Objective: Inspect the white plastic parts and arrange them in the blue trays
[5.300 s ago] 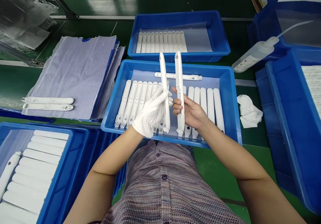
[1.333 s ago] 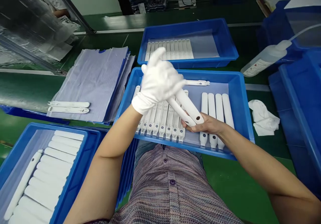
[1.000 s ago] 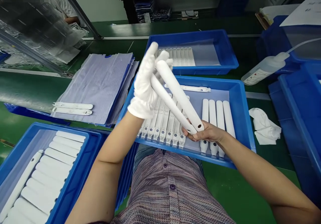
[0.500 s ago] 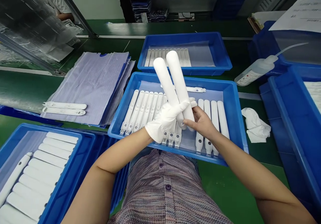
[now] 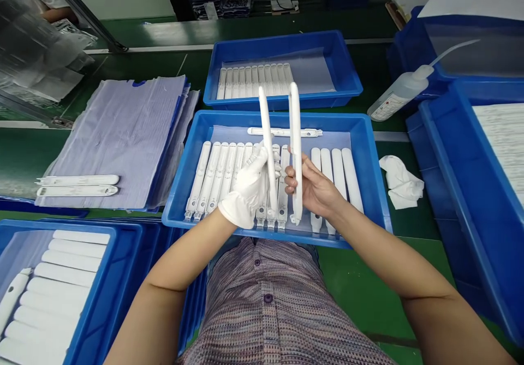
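My left hand, in a white glove, grips one long white plastic piece held upright and edge-on. Beside it, my bare right hand is closed around a second white piece, also edge-on. The two pieces are apart. Both hands are above the middle blue tray. In that tray several slim white strips stand in a row at the left, several white pieces lie at the right, and one strip lies crosswise at the back.
Behind is another blue tray with strips. A stack of lilac sheets bears two strips. White pieces fill a lower-left tray. At right are a squeeze bottle, a crumpled white glove and blue bins.
The two white pieces, crossed before, are now apart and turned edge-on, one in each hand. My right hand has closed around its piece. The view has shifted slightly.
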`<state>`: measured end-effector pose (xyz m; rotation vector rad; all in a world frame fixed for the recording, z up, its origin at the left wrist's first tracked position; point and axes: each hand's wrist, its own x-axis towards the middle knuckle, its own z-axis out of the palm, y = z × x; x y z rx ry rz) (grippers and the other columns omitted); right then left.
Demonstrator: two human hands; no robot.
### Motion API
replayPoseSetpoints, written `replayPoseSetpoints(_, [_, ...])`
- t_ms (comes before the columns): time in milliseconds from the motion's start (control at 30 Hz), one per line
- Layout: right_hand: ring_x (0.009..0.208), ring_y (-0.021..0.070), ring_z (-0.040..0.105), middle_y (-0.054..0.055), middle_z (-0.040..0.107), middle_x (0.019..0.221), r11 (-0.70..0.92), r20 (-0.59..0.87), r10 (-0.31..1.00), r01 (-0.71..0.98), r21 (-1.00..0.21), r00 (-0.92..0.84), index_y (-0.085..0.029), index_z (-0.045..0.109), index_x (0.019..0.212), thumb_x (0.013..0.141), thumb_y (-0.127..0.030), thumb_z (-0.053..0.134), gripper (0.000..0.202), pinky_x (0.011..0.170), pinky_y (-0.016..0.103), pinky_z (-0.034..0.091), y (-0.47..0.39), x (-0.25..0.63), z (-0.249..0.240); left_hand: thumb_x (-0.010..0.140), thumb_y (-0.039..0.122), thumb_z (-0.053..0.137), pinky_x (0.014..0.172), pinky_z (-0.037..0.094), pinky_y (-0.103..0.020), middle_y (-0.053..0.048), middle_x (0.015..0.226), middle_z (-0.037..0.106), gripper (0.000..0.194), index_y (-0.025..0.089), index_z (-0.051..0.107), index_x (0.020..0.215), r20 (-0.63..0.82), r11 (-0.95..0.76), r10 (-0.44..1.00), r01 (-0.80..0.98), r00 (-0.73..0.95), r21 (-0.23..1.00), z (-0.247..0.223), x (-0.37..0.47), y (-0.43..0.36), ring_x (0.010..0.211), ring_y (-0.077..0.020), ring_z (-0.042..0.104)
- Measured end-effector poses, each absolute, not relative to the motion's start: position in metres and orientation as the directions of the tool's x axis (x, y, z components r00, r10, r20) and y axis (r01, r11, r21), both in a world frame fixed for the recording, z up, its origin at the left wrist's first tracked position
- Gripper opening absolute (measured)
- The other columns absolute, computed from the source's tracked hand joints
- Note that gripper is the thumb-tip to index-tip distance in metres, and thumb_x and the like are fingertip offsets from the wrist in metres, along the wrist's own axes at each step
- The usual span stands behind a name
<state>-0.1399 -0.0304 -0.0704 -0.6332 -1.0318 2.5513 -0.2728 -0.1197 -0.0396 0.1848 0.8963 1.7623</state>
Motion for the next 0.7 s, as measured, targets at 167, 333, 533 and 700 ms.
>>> replayPoseSetpoints(167, [0.068,0.0066,0.055,-0.004,0.055,0.087,-0.845,-0.365,0.373,-0.149,-0.514,-0.853,-0.029,0.062,0.125,0.1,-0.023,0.059,0.026,0.07,0.016,0.057,-0.031,-0.144,-0.072,0.105,0.034,0.061,0.075,0.061,-0.026,-0.001,0.086,0.072,0.033,0.022,0.064,0.135,-0.385,-0.054,0.852,-0.792,-0.354,0.608,-0.046,-0.269,-0.116,0.068,-0.012,0.069])
replayPoseSetpoints(333, [0.079,0.009,0.06,-0.001,0.063,0.103,-0.792,-0.353,0.427,-0.157,-0.59,-0.833,-0.028,0.06,0.121,0.099,-0.031,0.061,0.022,0.072,0.019,0.06,-0.028,-0.143,-0.075,0.106,0.034,0.058,0.066,0.06,-0.021,0.0,0.084,0.07,0.035,0.025,0.064,0.14,-0.347,-0.034,0.894,-0.815,-0.284,0.578,-0.047,-0.273,-0.122,0.064,-0.0093,0.067])
replayPoseSetpoints(533, [0.083,0.0132,0.059,0.001,0.063,0.117,-0.684,-0.286,0.482,-0.151,-0.714,-0.828,-0.034,0.053,0.121,0.09,-0.035,0.071,0.035,0.069,0.027,0.056,-0.029,-0.144,-0.076,0.106,0.049,0.055,0.079,0.068,-0.038,-0.003,0.088,0.071,0.045,0.026,0.061,0.144,-0.363,0.044,0.911,-0.831,-0.194,0.554,-0.052,-0.275,-0.121,0.077,-0.0191,0.075])
replayPoseSetpoints(700, [0.091,0.013,0.063,0.001,0.063,0.121,-0.732,-0.297,0.449,-0.156,-0.664,-0.843,-0.034,0.053,0.126,0.096,-0.034,0.059,0.03,0.077,0.029,0.058,-0.029,-0.144,-0.07,0.107,0.041,0.055,0.081,0.067,-0.034,-0.003,0.091,0.071,0.038,0.024,0.063,0.14,-0.365,0.026,0.906,-0.83,-0.216,0.557,-0.055,-0.279,-0.121,0.078,-0.0165,0.074])
